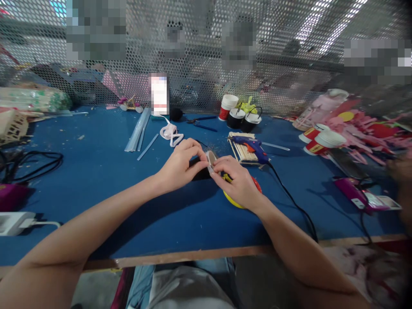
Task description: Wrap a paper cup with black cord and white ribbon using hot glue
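In front of me, my left hand and my right hand meet at a small cup with a pale rim and a dark body. Its opening is tipped towards the right. The left thumb and fingers pinch one side of the rim, and the right fingertips close on the other side. Fingers hide much of the body. Under my right hand lies a round yellow and red thing, partly covered. Just beyond that hand, a blue hot glue gun rests on a bundle of wooden sticks.
Behind are a white ribbon, pliers, clear glue sticks, a bright-screened phone, and stacked paper cups beside black cups with handles. A power strip sits left; more cups lie right.
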`<state>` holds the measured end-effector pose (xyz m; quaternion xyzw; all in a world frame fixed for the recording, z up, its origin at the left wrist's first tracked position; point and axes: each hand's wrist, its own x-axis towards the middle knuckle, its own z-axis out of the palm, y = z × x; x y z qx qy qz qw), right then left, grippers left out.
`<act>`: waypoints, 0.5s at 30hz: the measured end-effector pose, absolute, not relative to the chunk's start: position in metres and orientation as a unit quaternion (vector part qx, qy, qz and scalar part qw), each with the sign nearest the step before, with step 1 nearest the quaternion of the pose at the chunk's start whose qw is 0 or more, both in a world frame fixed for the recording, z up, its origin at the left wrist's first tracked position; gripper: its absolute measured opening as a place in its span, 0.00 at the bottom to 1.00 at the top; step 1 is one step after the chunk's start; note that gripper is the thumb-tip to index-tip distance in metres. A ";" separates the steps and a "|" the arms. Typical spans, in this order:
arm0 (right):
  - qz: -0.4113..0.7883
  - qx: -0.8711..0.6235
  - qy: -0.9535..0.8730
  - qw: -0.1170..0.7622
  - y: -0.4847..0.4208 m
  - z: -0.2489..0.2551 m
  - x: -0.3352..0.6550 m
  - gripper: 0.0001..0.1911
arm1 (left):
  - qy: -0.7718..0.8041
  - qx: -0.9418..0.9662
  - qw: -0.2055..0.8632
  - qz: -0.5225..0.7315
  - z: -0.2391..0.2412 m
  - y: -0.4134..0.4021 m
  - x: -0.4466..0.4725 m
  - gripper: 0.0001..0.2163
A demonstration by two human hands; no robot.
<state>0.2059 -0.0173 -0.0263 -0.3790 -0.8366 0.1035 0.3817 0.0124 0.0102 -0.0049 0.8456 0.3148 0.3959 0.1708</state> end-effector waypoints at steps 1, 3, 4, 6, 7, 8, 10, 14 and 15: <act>0.103 -0.382 -0.835 0.382 -0.017 -0.027 0.206 0.04 | 0.325 0.844 0.171 0.392 -0.004 0.009 0.013 0.04; 0.102 -0.381 -0.835 0.383 -0.017 -0.027 0.206 0.04 | 0.344 0.840 0.168 0.384 -0.002 0.006 0.013 0.04; 0.102 -0.379 -0.836 0.383 -0.017 -0.027 0.206 0.04 | 0.352 0.839 0.165 0.380 -0.001 0.006 0.014 0.04; 0.102 -0.372 -0.840 0.381 -0.017 -0.026 0.206 0.04 | 0.365 0.838 0.159 0.373 -0.001 0.005 0.014 0.04; 0.101 -0.367 -0.843 0.380 -0.018 -0.025 0.205 0.04 | 0.368 0.838 0.159 0.370 -0.001 0.005 0.014 0.03; 0.100 -0.363 -0.845 0.379 -0.018 -0.025 0.205 0.04 | 0.370 0.838 0.160 0.368 -0.001 0.005 0.014 0.04; 0.099 -0.356 -0.850 0.376 -0.019 -0.024 0.204 0.05 | 0.373 0.838 0.165 0.363 -0.001 0.006 0.014 0.04; 0.101 -0.352 -0.853 0.373 -0.020 -0.022 0.203 0.05 | 0.379 0.837 0.173 0.355 -0.001 0.006 0.014 0.04; 0.101 -0.351 -0.853 0.372 -0.021 -0.022 0.203 0.05 | 0.380 0.837 0.175 0.353 -0.001 0.006 0.014 0.04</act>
